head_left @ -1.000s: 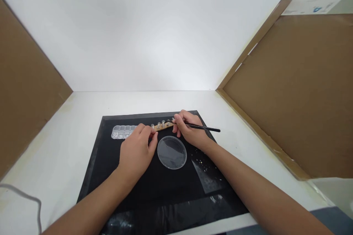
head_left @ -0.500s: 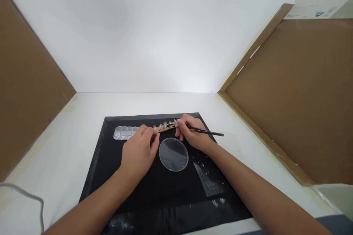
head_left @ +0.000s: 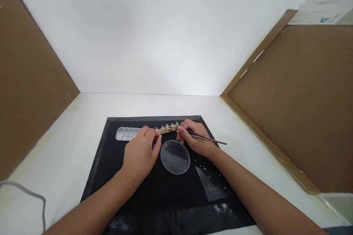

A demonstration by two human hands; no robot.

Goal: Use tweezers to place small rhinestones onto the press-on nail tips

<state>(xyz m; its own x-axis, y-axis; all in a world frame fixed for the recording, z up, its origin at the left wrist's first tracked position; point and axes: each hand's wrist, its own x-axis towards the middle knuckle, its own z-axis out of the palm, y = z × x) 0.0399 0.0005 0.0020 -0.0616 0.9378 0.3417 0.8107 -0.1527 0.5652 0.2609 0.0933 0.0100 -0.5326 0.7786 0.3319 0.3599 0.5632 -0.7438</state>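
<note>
My left hand (head_left: 142,152) rests on the black mat (head_left: 110,169) with its fingers closed on the left end of a thin wooden strip (head_left: 167,129) that carries a row of small clear pieces. My right hand (head_left: 194,138) pinches a long dark tweezers (head_left: 209,139), its tip over the strip's right part. A round clear dish (head_left: 175,156) lies just in front of the strip, between the two hands. A clear compartment box (head_left: 127,133) with tiny pale bits sits left of the strip, partly hidden by my left hand.
The mat lies on a white table (head_left: 60,147). Brown cardboard walls (head_left: 298,99) stand at left and right, a white wall behind. A grey cable (head_left: 30,194) curls at the near left. Small pale specks (head_left: 205,169) and shiny film lie on the mat's near right.
The view has tilted a little, so everything sits slightly lower and to the right. The tweezers' tip has shifted slightly along the strip. Both hands keep their grips.
</note>
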